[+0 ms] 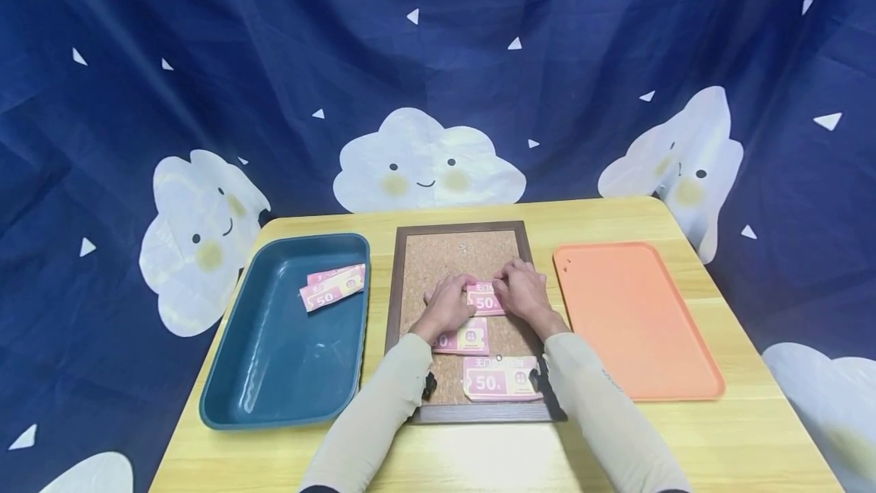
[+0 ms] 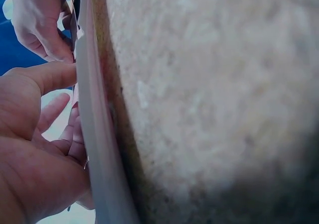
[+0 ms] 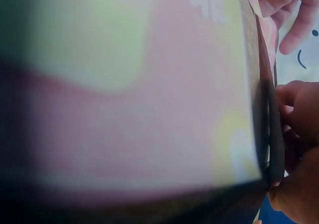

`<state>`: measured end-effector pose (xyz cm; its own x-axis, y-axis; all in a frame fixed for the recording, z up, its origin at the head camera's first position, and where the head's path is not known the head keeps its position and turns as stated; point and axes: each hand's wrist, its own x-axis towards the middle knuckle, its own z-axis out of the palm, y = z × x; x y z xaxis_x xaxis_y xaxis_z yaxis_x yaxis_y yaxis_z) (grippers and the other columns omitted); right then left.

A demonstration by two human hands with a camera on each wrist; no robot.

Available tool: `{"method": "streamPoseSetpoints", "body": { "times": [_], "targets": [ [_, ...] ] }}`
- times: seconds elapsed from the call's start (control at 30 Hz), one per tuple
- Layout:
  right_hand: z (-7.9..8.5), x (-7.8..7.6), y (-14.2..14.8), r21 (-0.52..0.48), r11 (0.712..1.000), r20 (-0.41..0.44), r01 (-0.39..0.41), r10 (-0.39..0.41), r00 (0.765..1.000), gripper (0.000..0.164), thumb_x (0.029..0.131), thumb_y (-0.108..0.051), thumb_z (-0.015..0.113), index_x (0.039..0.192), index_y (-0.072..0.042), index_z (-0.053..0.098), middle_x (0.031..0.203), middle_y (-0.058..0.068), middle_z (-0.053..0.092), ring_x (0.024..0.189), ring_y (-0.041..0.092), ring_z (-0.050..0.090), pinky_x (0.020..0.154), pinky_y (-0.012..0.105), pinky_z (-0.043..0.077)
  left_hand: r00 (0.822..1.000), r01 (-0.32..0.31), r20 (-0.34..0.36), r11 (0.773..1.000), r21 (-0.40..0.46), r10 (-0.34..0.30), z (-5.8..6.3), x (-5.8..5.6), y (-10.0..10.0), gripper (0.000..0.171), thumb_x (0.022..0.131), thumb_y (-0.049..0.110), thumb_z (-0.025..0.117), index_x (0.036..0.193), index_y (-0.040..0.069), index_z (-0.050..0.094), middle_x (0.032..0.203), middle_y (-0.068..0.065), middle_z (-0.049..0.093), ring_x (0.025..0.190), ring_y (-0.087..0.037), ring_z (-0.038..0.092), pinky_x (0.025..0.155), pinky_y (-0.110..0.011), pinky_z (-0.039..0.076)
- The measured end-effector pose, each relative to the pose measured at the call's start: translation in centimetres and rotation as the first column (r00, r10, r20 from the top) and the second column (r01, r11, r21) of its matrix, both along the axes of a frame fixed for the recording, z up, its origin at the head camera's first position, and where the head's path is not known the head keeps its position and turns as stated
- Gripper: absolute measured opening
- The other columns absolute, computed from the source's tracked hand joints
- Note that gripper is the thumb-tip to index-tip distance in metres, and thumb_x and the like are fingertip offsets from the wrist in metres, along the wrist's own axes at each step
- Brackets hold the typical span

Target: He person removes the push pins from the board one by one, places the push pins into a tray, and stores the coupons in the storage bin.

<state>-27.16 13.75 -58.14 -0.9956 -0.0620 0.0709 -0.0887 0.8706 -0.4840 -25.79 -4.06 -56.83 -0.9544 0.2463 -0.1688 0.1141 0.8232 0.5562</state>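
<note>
A pink-and-yellow paper coupon (image 1: 484,301) marked 50 lies over the middle of a dark-framed cork board (image 1: 438,257), between both hands. My left hand (image 1: 450,303) holds its left end, with the thumb low and the fingers by the upper edge. At the upper right end, the curled fingers of my right hand (image 1: 523,289) grip the coupon. Below are a second coupon (image 1: 472,335), partly covered by the left wrist, and a third coupon (image 1: 503,380) with a small round pin (image 1: 499,357) at its top edge. The right wrist view shows a coupon's blurred pink face (image 3: 164,129).
A deep blue tray (image 1: 287,371) on the left holds a few more coupons (image 1: 333,287). On the right lies a shallow orange tray (image 1: 636,326) with tiny bits in its far left corner. Small pins (image 1: 463,248) sit near the board's top. A blue cloud-patterned curtain (image 1: 465,67) hangs behind the table.
</note>
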Motion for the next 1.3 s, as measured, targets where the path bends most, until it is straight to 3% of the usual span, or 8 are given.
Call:
{"method": "streamPoseSetpoints", "body": {
  "times": [0.37,0.6,0.7,0.8,0.93,1.13,1.3],
  "targets": [
    [0.1,-0.1,0.1,-0.067,0.998,0.022,0.012,-0.010,1.000,0.017,0.090,-0.028,0.064,0.096,-0.014,0.071,0.110,0.003,0.063,0.109,0.026,0.054,0.093,0.049,0.036,1.000,0.005,-0.016,0.998,0.055,-0.004,0.0,0.1,-0.2,0.040,0.083,0.022,0.069,0.123,0.026,0.062,0.129,0.005,0.058,0.122,-0.018,0.050,0.095,-0.046,0.029],
    [0.7,0.0,0.2,-0.112,0.994,0.067,0.018,-0.010,0.998,0.020,0.092,-0.028,0.062,0.102,-0.012,0.070,0.113,0.006,0.063,0.116,0.030,0.054,0.101,0.052,0.033,0.999,-0.040,-0.006,0.990,0.135,0.041,0.2,0.2,-0.3,0.037,0.085,0.019,0.067,0.121,0.025,0.063,0.104,0.008,0.057,0.093,-0.011,0.052,0.093,-0.043,0.030],
    [1.0,0.0,0.3,-0.117,0.993,0.085,0.025,-0.015,0.996,0.021,0.093,-0.028,0.062,0.103,-0.012,0.069,0.112,0.007,0.062,0.116,0.031,0.054,0.100,0.052,0.034,0.998,-0.057,-0.004,0.981,0.185,0.059,0.3,0.1,-0.3,0.038,0.084,0.014,0.067,0.121,0.021,0.063,0.101,0.006,0.056,0.089,-0.011,0.053,0.094,-0.040,0.037],
    [1.4,0.0,0.3,-0.122,0.992,0.105,0.037,-0.024,0.994,0.021,0.093,-0.029,0.061,0.104,-0.012,0.069,0.111,0.008,0.060,0.114,0.031,0.054,0.099,0.051,0.035,0.998,-0.066,0.011,0.971,0.228,0.066,0.4,0.0,-0.4,0.039,0.084,0.010,0.066,0.122,0.019,0.062,0.103,0.004,0.056,0.088,-0.011,0.055,0.086,-0.032,0.046],
    [1.8,0.0,0.4,-0.121,0.991,0.123,0.056,-0.041,0.991,0.021,0.094,-0.030,0.061,0.104,-0.013,0.069,0.112,0.006,0.059,0.113,0.030,0.054,0.099,0.050,0.037,0.996,-0.081,0.046,0.960,0.269,0.071,0.5,0.0,-0.4,0.039,0.085,0.009,0.064,0.123,0.019,0.061,0.107,0.002,0.057,0.084,-0.010,0.055,0.072,-0.023,0.048],
    [2.1,0.0,0.9,-0.130,0.989,0.116,0.067,-0.052,0.992,0.022,0.094,-0.030,0.061,0.104,-0.012,0.068,0.115,0.007,0.059,0.113,0.029,0.055,0.101,0.050,0.038,0.995,-0.098,0.066,0.942,0.320,0.081,0.7,0.0,-0.5,0.037,0.088,0.008,0.062,0.123,0.018,0.061,0.099,0.000,0.062,0.068,-0.010,0.054,0.056,-0.025,0.046],
    [2.2,0.2,1.4,-0.136,0.989,0.109,0.054,-0.040,0.993,0.022,0.093,-0.029,0.061,0.103,-0.011,0.068,0.115,0.009,0.060,0.112,0.029,0.055,0.102,0.049,0.038,0.994,-0.106,0.043,0.940,0.324,0.098,0.7,0.0,-0.6,0.039,0.087,0.007,0.062,0.125,0.019,0.062,0.094,0.001,0.061,0.073,-0.011,0.055,0.061,-0.024,0.045]
  ]
}}
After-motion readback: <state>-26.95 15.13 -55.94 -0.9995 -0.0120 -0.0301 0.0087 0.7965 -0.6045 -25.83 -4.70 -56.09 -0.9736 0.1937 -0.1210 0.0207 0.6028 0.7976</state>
